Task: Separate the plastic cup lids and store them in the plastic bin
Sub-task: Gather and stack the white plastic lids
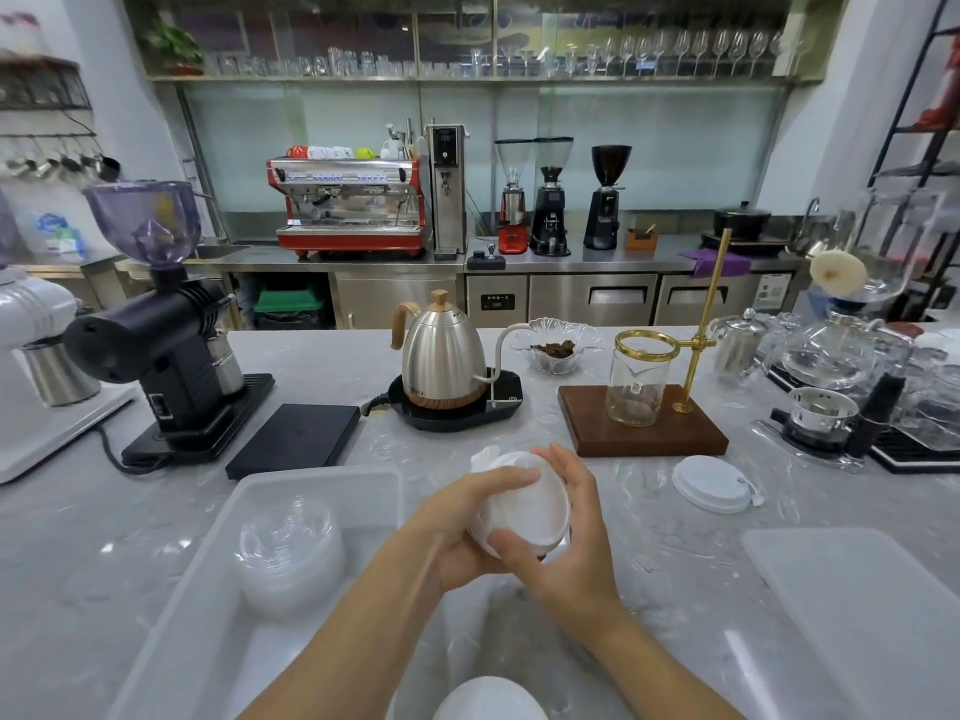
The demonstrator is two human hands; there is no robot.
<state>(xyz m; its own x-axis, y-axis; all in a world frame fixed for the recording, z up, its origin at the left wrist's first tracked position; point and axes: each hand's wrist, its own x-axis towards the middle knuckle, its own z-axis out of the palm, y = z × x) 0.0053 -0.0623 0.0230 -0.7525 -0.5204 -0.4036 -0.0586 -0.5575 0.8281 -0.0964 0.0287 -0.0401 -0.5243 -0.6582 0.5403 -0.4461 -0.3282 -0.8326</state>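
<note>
A stack of white plastic cup lids [524, 504] is held on its side above the counter, between both hands. My left hand [457, 527] wraps round the stack from the left, thumb along its top. My right hand [566, 532] grips the front lid, fingers over its far rim and thumb on its near face. A translucent plastic bin [223, 589] lies at the lower left, with a stack of clear domed lids [291, 548] inside it. One white lid [712, 483] lies alone on the counter to the right. Another white lid [491, 699] shows at the bottom edge.
Behind the hands stand a black scale [296, 440], a steel kettle [442, 362] on its base, and a wooden drip stand [644, 426] with a glass jug. A black grinder [166, 335] is at the left, glassware at the right. A flat translucent bin lid [862, 615] lies lower right.
</note>
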